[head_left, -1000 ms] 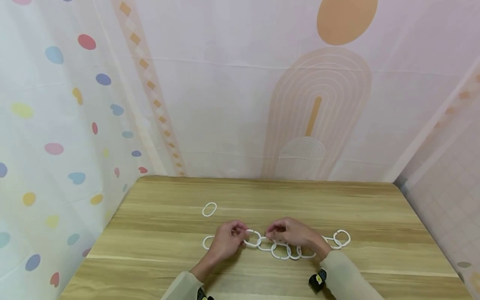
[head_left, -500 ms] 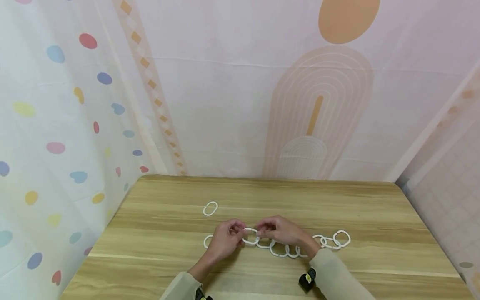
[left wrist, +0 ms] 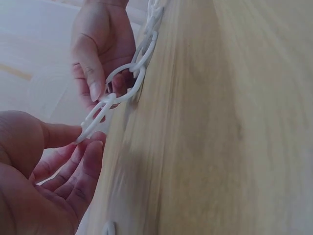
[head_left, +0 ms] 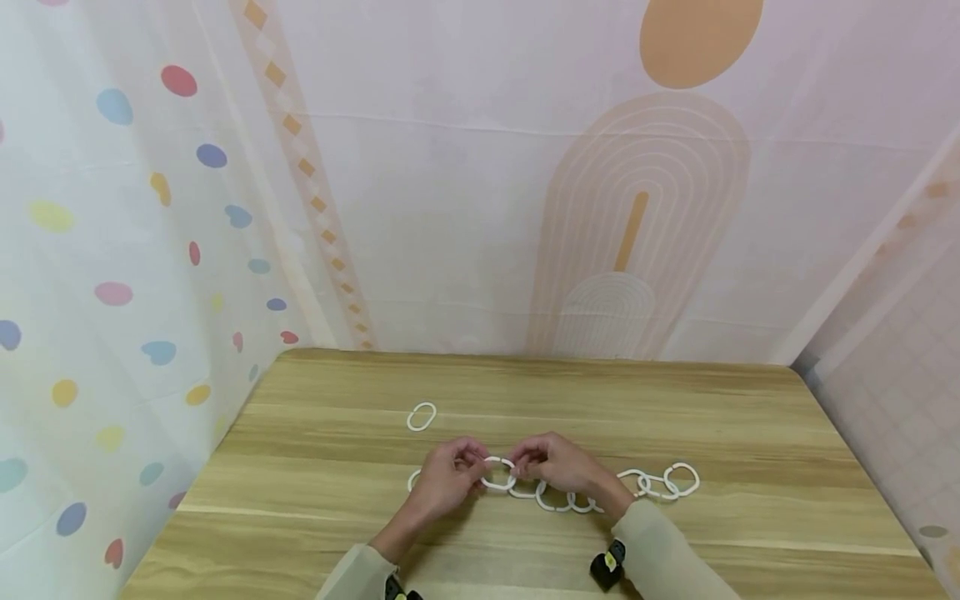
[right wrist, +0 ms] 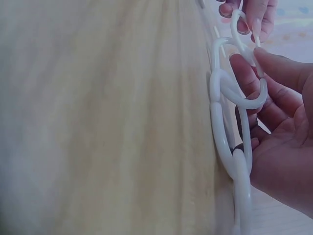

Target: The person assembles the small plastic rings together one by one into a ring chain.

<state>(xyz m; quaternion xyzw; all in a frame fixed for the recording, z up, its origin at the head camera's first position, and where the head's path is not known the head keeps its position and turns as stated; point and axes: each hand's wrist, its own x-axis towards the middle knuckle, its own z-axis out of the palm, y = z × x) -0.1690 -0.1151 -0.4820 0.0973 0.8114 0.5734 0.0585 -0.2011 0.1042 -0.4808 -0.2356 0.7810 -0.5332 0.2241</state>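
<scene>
My left hand pinches the end link of a white plastic link chain between thumb and fingers, just above the wooden table. Close on its right, my right hand has thumb and fingertips on the neighbouring link, near where it joins the end link. In the left wrist view the end link slants up from the left fingertips through that neighbour. The rest of the chain trails right along the table, partly hidden under the right hand and wrist, to its last link.
A loose white link lies on the table beyond my left hand. Another link shows partly behind that hand. Patterned curtains rise along the back and sides of the table.
My right hand has moved left toward the left hand and taken hold near the chain's end. The chain's near part has shifted slightly left. My left hand keeps its pinch.
</scene>
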